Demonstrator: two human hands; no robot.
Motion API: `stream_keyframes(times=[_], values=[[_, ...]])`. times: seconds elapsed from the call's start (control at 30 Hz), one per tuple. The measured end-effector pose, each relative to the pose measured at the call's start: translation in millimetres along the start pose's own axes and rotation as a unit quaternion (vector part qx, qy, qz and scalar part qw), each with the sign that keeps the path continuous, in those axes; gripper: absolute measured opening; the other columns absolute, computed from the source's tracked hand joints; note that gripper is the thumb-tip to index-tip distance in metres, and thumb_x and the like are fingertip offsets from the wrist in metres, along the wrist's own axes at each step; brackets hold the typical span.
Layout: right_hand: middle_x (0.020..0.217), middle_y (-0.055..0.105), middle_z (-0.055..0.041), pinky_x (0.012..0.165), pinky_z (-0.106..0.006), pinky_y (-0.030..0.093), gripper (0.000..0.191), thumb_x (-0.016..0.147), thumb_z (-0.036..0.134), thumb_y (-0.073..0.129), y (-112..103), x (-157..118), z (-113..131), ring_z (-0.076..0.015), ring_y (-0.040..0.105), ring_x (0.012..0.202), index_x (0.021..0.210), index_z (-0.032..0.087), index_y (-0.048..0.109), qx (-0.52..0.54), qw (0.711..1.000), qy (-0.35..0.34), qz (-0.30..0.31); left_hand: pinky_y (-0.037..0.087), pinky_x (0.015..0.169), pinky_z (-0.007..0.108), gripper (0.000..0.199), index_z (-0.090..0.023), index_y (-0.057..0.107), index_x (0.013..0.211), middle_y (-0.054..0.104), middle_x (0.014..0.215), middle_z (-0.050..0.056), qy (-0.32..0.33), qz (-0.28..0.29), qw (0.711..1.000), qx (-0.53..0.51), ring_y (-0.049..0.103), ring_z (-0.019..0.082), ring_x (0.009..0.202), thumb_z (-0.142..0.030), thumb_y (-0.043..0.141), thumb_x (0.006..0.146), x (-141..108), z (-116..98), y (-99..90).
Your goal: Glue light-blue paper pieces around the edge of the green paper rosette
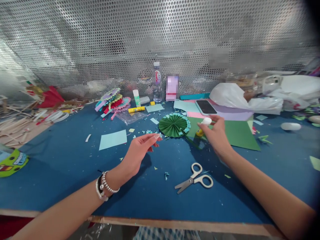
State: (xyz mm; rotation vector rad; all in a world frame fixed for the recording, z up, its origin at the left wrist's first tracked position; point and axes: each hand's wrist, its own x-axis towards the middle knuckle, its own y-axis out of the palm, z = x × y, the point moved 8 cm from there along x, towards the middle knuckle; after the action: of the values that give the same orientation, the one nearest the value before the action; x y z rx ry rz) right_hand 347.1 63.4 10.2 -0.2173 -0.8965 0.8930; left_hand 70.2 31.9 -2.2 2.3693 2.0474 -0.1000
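Note:
My right hand (217,130) is closed around a small yellow glue stick (199,132) with a white end, held tilted over the green paper. My left hand (140,150) is pinched at the fingertips, just left of the fan; whatever they hold, if anything, is too small to make out. Between my hands lies a round, pleated green paper fan (172,126), its right and upper edge trimmed with light blue paper bits. Nearer to me, scissors (192,180) with white handles rest on the blue table, blades slightly apart.
A light blue paper piece (113,139) lies to the left. Behind are folded paper fans (113,102), a yellow glue stick (136,109), a water bottle (157,83) and a phone (206,107) on coloured sheets. Green paper (243,136) and scraps lie right. A perforated metal wall (120,40) closes the back.

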Motion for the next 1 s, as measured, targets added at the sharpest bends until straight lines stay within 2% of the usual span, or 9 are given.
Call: stream_keyframes(times=[0.07,0.13,0.2,0.27,0.37,0.47,0.6,0.8,1.0], values=[[0.115,0.045,-0.0156,0.079,-0.046,0.037,0.043,0.074,0.035,0.055,-25,-4,25,-0.0288,0.044,0.105,0.111,0.019,0.039,-0.042,0.994,-0.045,-0.085,0.044,0.059,0.024,0.027,-0.020,0.069,0.089,0.067,0.094,0.007,-0.011,0.016,1.000,-0.021,0.056,0.012,0.073,-0.042,0.060,0.077,-1,4,2.8],[0.118,0.045,-0.0132,0.087,-0.049,0.032,0.032,0.075,0.027,0.054,-45,-16,64,-0.0299,0.039,0.112,0.105,0.021,0.044,-0.064,0.971,-0.177,-0.147,0.045,0.061,0.025,0.025,-0.021,0.069,0.087,0.067,0.095,0.006,-0.020,0.029,0.999,-0.036,0.056,0.012,0.073,-0.042,0.059,0.077,-1,7,5.5],[0.114,0.048,-0.0117,0.090,-0.049,0.030,0.025,0.075,0.022,0.055,-57,-32,94,-0.0300,0.040,0.111,0.098,0.021,0.048,-0.072,0.940,-0.275,-0.188,0.045,0.061,0.025,0.025,-0.021,0.070,0.086,0.067,0.096,0.006,-0.026,0.036,0.998,-0.039,0.057,0.013,0.074,-0.042,0.058,0.078,-1,10,7.2],[0.108,0.049,-0.0102,0.087,-0.047,0.031,0.021,0.073,0.020,0.058,-57,-48,113,-0.0300,0.044,0.108,0.093,0.022,0.052,-0.089,0.917,-0.343,-0.184,0.044,0.062,0.025,0.024,-0.022,0.070,0.086,0.066,0.099,0.006,-0.038,0.041,0.998,-0.041,0.056,0.012,0.074,-0.042,0.057,0.079,-1,13,8.4],[0.100,0.054,-0.0048,0.081,-0.042,0.031,0.016,0.073,0.021,0.062,-42,-67,129,-0.0265,0.049,0.102,0.087,0.027,0.057,-0.118,0.894,-0.413,-0.129,0.043,0.061,0.023,0.024,-0.021,0.069,0.085,0.066,0.100,0.006,-0.069,0.056,0.994,-0.057,0.055,0.010,0.071,-0.042,0.058,0.079,-1,18,11.1],[0.100,0.059,-0.0007,0.081,-0.040,0.030,0.012,0.076,0.023,0.062,-25,-73,132,-0.0230,0.050,0.100,0.085,0.031,0.060,-0.119,0.897,-0.421,-0.062,0.042,0.060,0.021,0.025,-0.020,0.069,0.085,0.066,0.098,0.006,-0.090,0.077,0.990,-0.076,0.052,0.009,0.067,-0.041,0.060,0.077,-4,20,14.7],[0.105,0.059,-0.0016,0.084,-0.038,0.030,0.012,0.079,0.026,0.059,-13,-70,127,-0.0230,0.047,0.107,0.090,0.030,0.061,-0.098,0.912,-0.398,0.006,0.042,0.062,0.021,0.024,-0.021,0.070,0.086,0.066,0.096,0.006,-0.098,0.096,0.987,-0.079,0.052,0.010,0.067,-0.041,0.061,0.076,-7,19,19.4],[0.101,0.062,0.0013,0.084,-0.036,0.029,0.011,0.081,0.029,0.059,-11,-74,131,-0.0182,0.050,0.103,0.090,0.032,0.064,-0.105,0.907,-0.406,0.022,0.044,0.060,0.024,0.027,-0.018,0.071,0.083,0.067,0.094,0.008,-0.097,0.116,0.986,-0.072,0.053,0.012,0.067,-0.042,0.062,0.074,-9,17,26.4],[0.096,0.065,0.0018,0.085,-0.036,0.027,0.011,0.082,0.028,0.058,-8,-74,131,-0.0177,0.051,0.102,0.090,0.031,0.065,-0.105,0.907,-0.406,0.032,0.042,0.060,0.022,0.025,-0.019,0.071,0.081,0.067,0.090,0.006,-0.101,0.116,0.985,-0.077,0.051,0.011,0.065,-0.042,0.062,0.075,-11,18,26.9]])
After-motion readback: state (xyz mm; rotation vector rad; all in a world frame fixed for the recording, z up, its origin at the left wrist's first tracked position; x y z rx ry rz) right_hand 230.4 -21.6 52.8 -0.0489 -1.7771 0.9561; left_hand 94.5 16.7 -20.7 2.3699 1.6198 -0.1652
